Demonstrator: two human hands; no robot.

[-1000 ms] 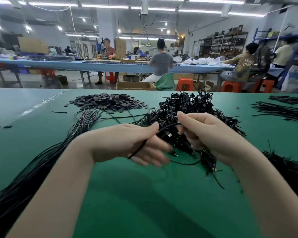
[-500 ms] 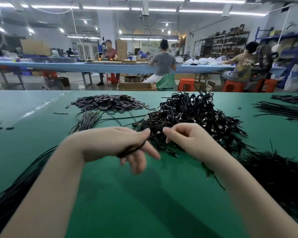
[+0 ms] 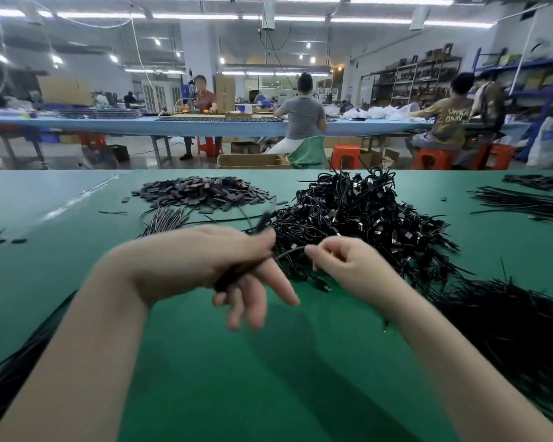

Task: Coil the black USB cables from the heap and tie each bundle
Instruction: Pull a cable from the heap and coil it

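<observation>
A black USB cable (image 3: 237, 272) runs across my left hand (image 3: 205, 260), which holds it between thumb and palm while three fingers hang straight down. My right hand (image 3: 342, 266) pinches the same cable's free run just to the right, fingers curled. One cable end (image 3: 264, 220) sticks up blurred above my left thumb. Behind both hands lies the big heap of coiled black cables (image 3: 361, 215) on the green table (image 3: 268, 378). The part of the cable inside my left palm is hidden.
A pile of dark flat tags (image 3: 198, 193) sits at the back left. Loose straight cables (image 3: 163, 218) lie beside it and run off the left edge (image 3: 10, 378). More black strands lie at the right (image 3: 517, 323) and far right (image 3: 524, 202). People work at a blue bench behind.
Both hands have drawn closer to me and nearer each other. The cable has wound further round my left hand, and my left fingers have swung downward.
</observation>
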